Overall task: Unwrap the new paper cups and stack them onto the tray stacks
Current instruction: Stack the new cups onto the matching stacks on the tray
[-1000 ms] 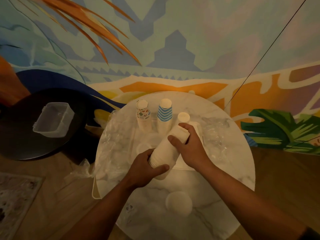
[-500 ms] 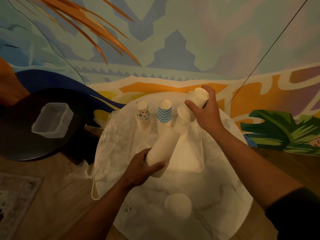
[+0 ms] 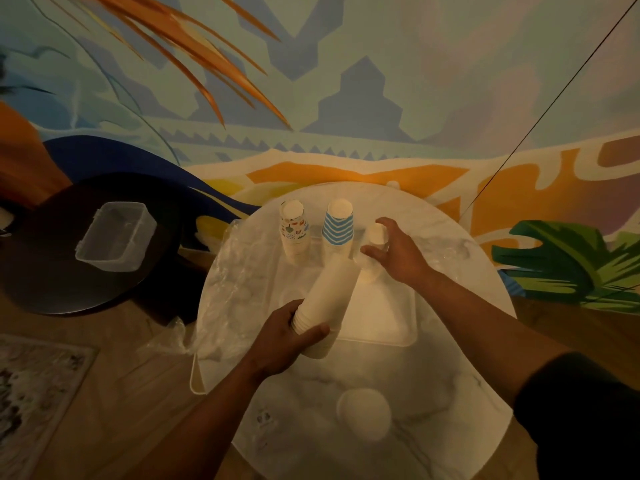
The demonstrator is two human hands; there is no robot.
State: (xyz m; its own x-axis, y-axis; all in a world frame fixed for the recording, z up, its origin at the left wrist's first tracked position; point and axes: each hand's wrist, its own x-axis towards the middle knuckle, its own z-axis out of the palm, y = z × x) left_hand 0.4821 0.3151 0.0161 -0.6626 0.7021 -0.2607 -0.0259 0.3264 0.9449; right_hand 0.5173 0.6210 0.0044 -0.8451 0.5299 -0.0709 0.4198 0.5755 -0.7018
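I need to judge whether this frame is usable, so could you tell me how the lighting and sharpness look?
Head view: dim, warm light, brightest on the tray; the round table looks washed out near the stack of cups in the left hand; the right hand is slightly soft; wide-angle bending curves the wall and the cord.

On a round marble table [image 3: 450, 375] sits a white tray [image 3: 377, 317] with three upside-down cup stacks along its far edge: a patterned stack [image 3: 294, 230], a blue-striped stack [image 3: 338, 226] and a plain white stack [image 3: 372, 251]. The left hand [image 3: 287, 337] grips a tilted sleeve of white cups [image 3: 329, 296]; the right hand [image 3: 398, 251] curls around the white stack, seemingly touching it.
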